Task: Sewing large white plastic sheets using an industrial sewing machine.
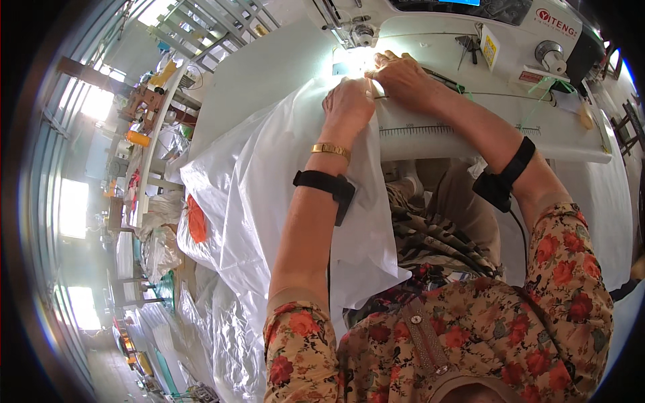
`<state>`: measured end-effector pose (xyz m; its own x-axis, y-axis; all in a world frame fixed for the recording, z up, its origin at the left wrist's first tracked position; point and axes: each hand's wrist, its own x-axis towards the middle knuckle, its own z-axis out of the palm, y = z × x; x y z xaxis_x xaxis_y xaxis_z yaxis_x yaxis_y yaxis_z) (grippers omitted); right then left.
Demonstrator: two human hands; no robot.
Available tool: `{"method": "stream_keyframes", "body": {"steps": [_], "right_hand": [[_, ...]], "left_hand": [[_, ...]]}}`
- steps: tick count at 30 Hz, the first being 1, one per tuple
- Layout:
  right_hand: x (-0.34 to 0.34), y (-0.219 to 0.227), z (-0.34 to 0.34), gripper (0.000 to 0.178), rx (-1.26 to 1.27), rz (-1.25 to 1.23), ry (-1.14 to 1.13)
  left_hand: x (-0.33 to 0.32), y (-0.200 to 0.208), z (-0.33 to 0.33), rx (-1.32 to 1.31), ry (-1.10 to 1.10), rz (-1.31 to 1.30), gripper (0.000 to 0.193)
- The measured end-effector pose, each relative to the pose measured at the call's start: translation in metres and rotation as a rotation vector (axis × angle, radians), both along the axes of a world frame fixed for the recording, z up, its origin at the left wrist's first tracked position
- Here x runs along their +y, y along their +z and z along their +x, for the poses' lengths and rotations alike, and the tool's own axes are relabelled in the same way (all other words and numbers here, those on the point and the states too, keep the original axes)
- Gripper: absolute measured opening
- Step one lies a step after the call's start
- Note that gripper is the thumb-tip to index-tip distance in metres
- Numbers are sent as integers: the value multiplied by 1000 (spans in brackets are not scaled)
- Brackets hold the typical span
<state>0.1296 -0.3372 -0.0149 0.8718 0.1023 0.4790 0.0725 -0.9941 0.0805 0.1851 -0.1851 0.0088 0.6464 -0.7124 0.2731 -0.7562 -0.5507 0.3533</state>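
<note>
A large sheet of thin, shiny white material (269, 154), looking like plastic film, runs from the sewing machine (363, 33) down over the table edge and my lap. Just in front of the needle area, my left hand (349, 105) is closed on the sheet's upper edge, its knuckles upward. My right hand (406, 82) lies beside it to the right, fingers bent and pinching the same edge close under the machine's head. Glare from the lamp washes out the fingertips and the spot beneath the needle.
Small black thread snips (468, 50) and a dark, slim tool (443, 80) lie right of the machine's head. A ruler scale (420, 129) marks the table's front. At left stands a cluttered shelf (151, 144); clear plastic film (225, 329) is heaped below it.
</note>
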Motion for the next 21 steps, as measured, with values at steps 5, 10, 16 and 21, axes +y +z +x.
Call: {"method": "stream_keyframes", "body": {"steps": [5, 10, 16, 21], "right_hand": [[14, 7, 1, 27, 198, -50, -107], [9, -2, 6, 17, -71, -74, 32], [13, 6, 7, 14, 131, 5, -39], [-6, -16, 17, 12, -15, 66, 20]], "left_hand": [[7, -15, -6, -232, 7, 31, 31], [0, -24, 7, -163, 10, -32, 32], [-1, -29, 16, -183, -3, 2, 29], [-5, -27, 15, -198, -24, -50, 29]]}}
